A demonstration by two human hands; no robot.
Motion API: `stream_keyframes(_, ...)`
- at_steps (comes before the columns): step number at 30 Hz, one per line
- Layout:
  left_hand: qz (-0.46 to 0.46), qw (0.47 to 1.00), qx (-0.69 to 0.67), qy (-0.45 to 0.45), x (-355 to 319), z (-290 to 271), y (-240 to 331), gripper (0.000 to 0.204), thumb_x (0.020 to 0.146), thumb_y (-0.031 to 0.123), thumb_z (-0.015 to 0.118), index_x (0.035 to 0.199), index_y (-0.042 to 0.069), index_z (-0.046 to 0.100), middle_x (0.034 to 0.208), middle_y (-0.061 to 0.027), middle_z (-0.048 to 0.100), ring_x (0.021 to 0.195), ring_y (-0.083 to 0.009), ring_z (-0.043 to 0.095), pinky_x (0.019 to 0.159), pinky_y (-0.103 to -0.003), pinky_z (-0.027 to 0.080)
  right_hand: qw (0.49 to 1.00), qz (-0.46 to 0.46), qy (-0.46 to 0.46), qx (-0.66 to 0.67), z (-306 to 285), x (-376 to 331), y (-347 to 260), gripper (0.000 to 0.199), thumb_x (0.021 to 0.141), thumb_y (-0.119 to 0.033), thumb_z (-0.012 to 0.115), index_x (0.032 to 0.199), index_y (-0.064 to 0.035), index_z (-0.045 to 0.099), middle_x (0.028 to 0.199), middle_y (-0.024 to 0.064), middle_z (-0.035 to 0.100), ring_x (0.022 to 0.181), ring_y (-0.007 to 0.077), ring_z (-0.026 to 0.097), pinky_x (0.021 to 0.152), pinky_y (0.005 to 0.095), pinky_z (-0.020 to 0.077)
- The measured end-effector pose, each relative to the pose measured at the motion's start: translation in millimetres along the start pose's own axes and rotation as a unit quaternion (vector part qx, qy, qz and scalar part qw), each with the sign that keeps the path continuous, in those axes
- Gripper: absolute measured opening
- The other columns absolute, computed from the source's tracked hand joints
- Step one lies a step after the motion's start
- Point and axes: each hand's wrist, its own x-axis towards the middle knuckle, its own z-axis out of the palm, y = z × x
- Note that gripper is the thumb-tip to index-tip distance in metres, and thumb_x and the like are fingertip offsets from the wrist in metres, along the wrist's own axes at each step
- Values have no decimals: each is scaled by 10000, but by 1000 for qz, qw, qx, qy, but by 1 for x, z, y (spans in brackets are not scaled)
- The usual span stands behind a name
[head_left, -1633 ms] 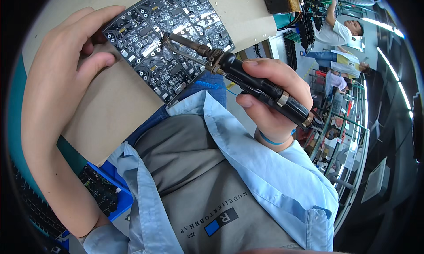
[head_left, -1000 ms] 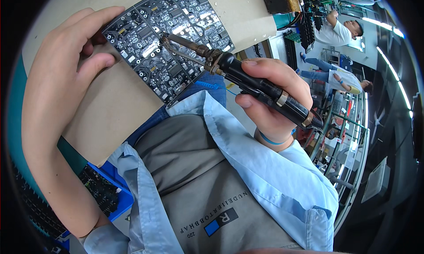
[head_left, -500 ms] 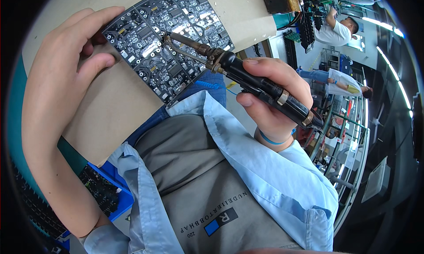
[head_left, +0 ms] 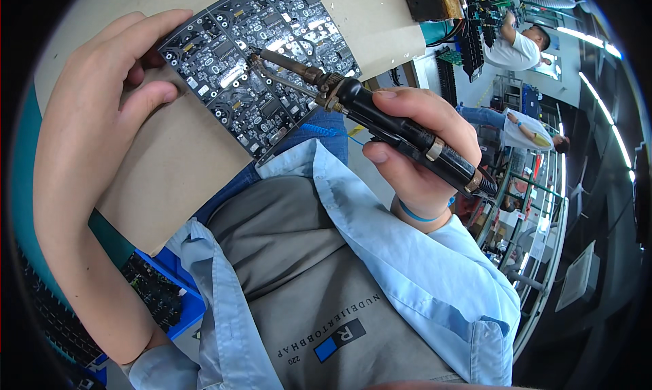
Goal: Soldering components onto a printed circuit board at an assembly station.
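Note:
My right hand [head_left: 428,145] is closed around the black handle of a soldering iron [head_left: 390,125]. A thin bent metal tube [head_left: 288,84] runs beside the iron's shaft towards the tip. That tip meets the middle of a dark circuit board [head_left: 272,108], a panel of repeated sections full of small chips and round pads. At the board's far left corner is my left hand [head_left: 115,71], its index finger stretched along the edge. The left thumb stands apart from the board, and the other fingers are partly hidden behind it.
Under the board lies a tan sheet [head_left: 170,166] on the bench. A blue bin [head_left: 193,315] with dark boards sits at lower left. Dark blocks and green boards [head_left: 475,23] stand at far right. Two people [head_left: 519,50] are farther off, near a green-framed rack [head_left: 543,254].
The soldering iron's tip has barely shifted on the board, and both my hands keep their places. In the background, one person's arm and body have moved slightly.

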Motion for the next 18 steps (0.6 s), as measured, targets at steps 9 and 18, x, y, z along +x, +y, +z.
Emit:
stream_keyframes(9,3,1000,-3,3,1,5,3,639,761,-17,712,1387,40,600,900,-118,484,793,-243,475,776,-342,452,1000,-5,10,2,-2,-5,5,455,686,-17,890,1113,10,735,1022,152,769,861,252,758,757,313,599)
stream_keyframes(18,13,999,-28,21,9,-4,-4,607,779,-32,706,1376,30,616,1044,-149,637,894,-273,624,834,-338,515,999,13,45,-18,-6,-1,4,408,727,-75,893,1090,30,740,1029,178,761,901,270,748,820,332,590)
